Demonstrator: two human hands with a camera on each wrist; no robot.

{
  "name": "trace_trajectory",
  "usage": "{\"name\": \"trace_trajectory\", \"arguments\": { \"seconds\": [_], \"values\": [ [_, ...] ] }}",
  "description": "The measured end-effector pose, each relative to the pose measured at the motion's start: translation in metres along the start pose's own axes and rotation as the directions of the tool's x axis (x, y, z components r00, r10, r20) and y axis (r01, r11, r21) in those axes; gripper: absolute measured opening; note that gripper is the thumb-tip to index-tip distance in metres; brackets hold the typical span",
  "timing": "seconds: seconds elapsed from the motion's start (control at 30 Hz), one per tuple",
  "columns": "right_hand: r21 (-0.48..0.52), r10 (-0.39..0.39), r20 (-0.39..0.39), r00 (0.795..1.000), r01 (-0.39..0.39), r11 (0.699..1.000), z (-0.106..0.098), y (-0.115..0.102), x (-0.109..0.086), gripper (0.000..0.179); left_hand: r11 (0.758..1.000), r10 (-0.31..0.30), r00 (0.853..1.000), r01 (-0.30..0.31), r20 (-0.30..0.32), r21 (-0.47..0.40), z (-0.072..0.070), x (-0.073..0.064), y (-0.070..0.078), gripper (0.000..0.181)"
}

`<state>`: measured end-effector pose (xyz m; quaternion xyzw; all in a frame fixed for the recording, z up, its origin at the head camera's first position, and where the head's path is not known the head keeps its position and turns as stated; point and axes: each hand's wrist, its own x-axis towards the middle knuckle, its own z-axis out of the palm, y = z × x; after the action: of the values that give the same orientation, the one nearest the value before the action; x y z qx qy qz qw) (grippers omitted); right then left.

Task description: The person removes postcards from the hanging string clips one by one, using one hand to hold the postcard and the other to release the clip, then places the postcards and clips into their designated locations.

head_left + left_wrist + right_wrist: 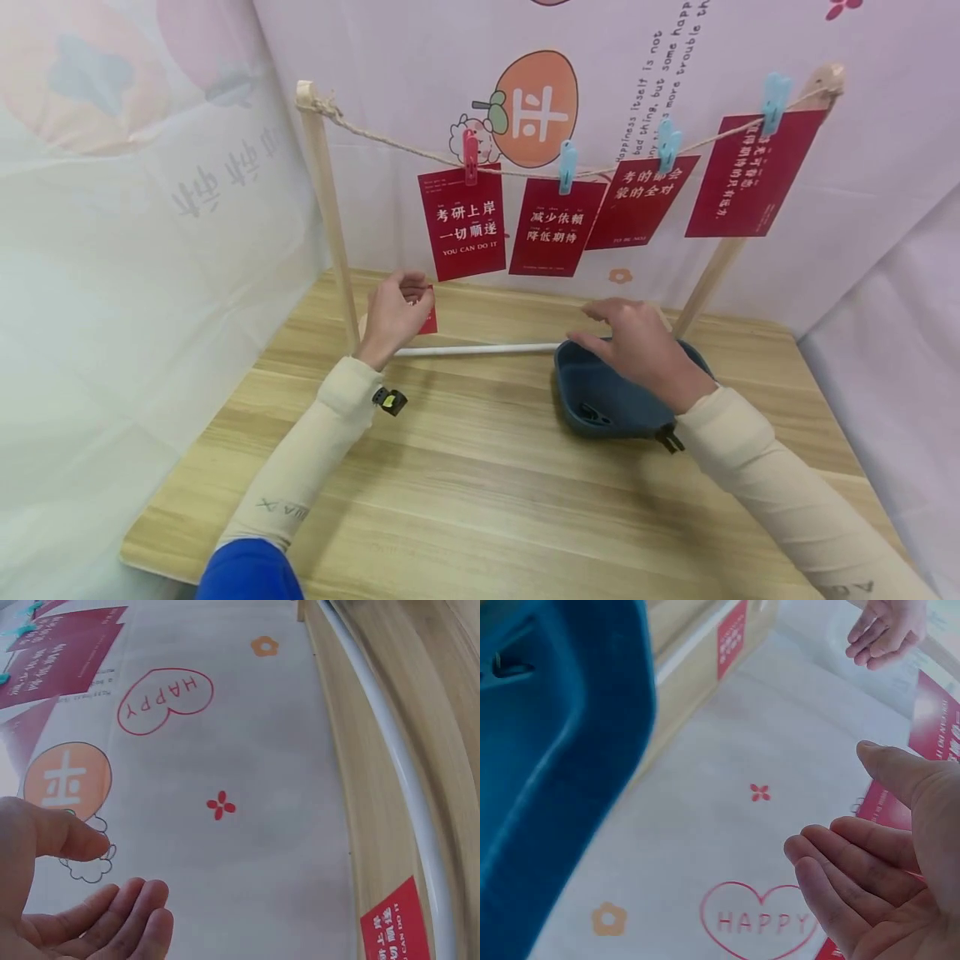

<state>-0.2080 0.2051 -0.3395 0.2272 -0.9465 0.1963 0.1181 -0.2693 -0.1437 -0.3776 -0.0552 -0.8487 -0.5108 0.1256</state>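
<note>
My left hand (397, 315) hovers near the left post, with nothing between its loosely bent fingers. Behind it, a red card (428, 321) lies on the table, partly hidden by that hand. Over the dark blue basin (567, 387) hangs my right hand (637, 346), thumb apart from the fingers and nothing held. A string (386, 142) carries several red cards with white writing. One red card (467, 242) hangs by a red clothespin (470, 157); the others, including a red card (557, 242), hang by light blue clothespins (567, 167).
Wooden posts, one on the left (330, 200) and one on the right (708, 287), hold the string. A white rod (480, 349) runs between them on the wooden table (465, 483). A small dark object (595, 414) lies in the basin. A printed cloth (390, 50) hangs behind.
</note>
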Motion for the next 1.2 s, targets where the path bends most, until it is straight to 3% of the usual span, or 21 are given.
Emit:
{"name": "trace_trajectory", "arguments": {
  "seconds": [0.27, 0.43, 0.63, 0.87, 1.2],
  "values": [
    [0.008, -0.02, -0.046, 0.999, 0.02, 1.0, -0.017, -0.015, 0.011, 0.049, 0.973, 0.148, 0.988, -0.136, 0.053, -0.184, -0.004, -0.007, 0.005, 0.038],
    [0.026, -0.012, -0.096, 0.995, 0.014, 1.0, -0.026, -0.025, 0.018, 0.049, 0.958, 0.19, 0.98, -0.173, 0.054, -0.23, -0.003, -0.011, 0.01, 0.043],
    [0.029, -0.052, -0.17, 0.984, 0.057, 0.998, -0.037, -0.037, 0.027, 0.05, 0.939, 0.18, 0.984, -0.173, -0.005, -0.298, 0.002, -0.011, 0.019, 0.045],
    [0.035, -0.103, -0.255, 0.961, 0.115, 0.993, -0.053, -0.053, 0.037, 0.049, 0.899, 0.174, 0.982, -0.188, -0.072, -0.396, 0.01, -0.009, 0.027, 0.04],
    [0.054, -0.143, -0.299, 0.943, 0.167, 0.985, -0.071, -0.076, 0.055, 0.046, 0.898, 0.158, 0.983, -0.184, -0.098, -0.399, 0.013, -0.008, 0.027, 0.037]
  ]
}}
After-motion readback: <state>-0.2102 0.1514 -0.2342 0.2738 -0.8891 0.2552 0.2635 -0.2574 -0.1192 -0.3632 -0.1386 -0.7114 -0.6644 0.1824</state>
